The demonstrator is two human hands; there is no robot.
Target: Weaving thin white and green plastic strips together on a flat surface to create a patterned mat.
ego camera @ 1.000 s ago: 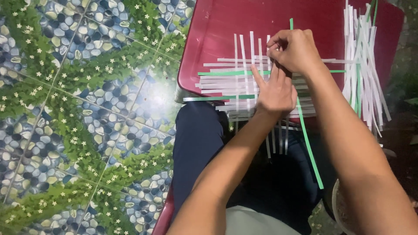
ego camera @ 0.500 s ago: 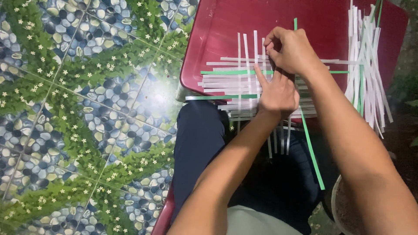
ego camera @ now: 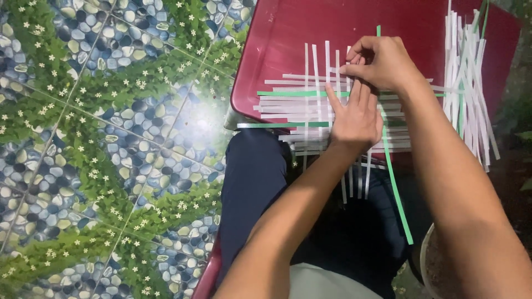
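Note:
A flat weave of white and green strips (ego camera: 288, 108) lies on a dark red plastic surface (ego camera: 277, 39) in front of my knees. My left hand (ego camera: 354, 119) presses flat on the weave, fingers spread. Just above it my right hand (ego camera: 382, 63) pinches the top end of an upright white strip (ego camera: 348, 61) between thumb and fingers. A long green strip (ego camera: 394, 182) runs down from under my right hand and hangs past the surface's near edge.
A loose bundle of white strips with a few green ones (ego camera: 468, 83) lies at the surface's right side. A tiled floor with a pebble and leaf pattern (ego camera: 100, 149) spreads to the left. A round pale container rim (ego camera: 426, 260) sits at lower right.
My right hand has shifted slightly left and closed its fingertips on the strip's top end. My left hand stays pressed on the weave.

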